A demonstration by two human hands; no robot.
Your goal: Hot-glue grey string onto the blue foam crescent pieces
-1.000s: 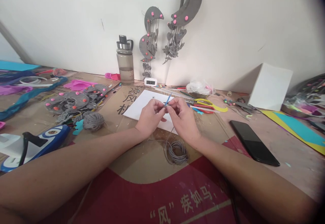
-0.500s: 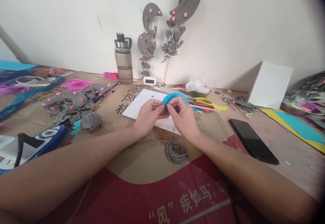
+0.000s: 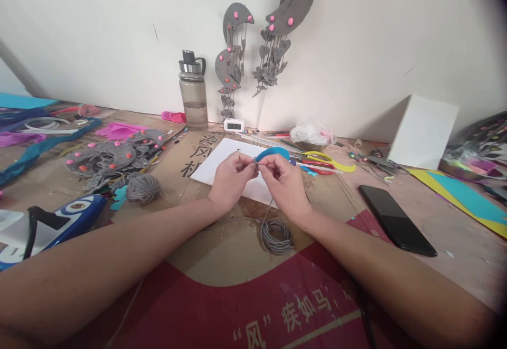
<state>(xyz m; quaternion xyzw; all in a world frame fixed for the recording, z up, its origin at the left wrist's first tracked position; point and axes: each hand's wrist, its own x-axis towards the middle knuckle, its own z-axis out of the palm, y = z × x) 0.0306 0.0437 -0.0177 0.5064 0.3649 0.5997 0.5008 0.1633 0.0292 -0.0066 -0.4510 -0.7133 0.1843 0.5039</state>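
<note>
Over a white sheet of paper [image 3: 212, 167], my left hand [image 3: 233, 180] and my right hand [image 3: 284, 185] meet with thumbs and fingertips pinched close together. A blue curved piece [image 3: 273, 152] sticks up behind the fingers of my right hand, its lower part hidden by them. Something thin and grey, apparently yarn, shows between the fingertips of both hands. From under my right hand a grey strand runs down to a coil of grey yarn [image 3: 276, 236] on the cardboard. Exactly how the yarn meets the blue piece is hidden.
A phone [image 3: 397, 219] lies to the right, scissors [image 3: 325, 160] behind my right hand. At left are a ball of grey yarn [image 3: 142, 188] and grey crescents with pink dots [image 3: 105, 158]. A water bottle [image 3: 194, 93] and small clock [image 3: 234, 125] stand by the wall.
The blue piece has tipped and now shows as a flatter, narrower shape. My fingertips have shifted slightly, with a thin grey bit visible between them. The yarn coil stays in place.
</note>
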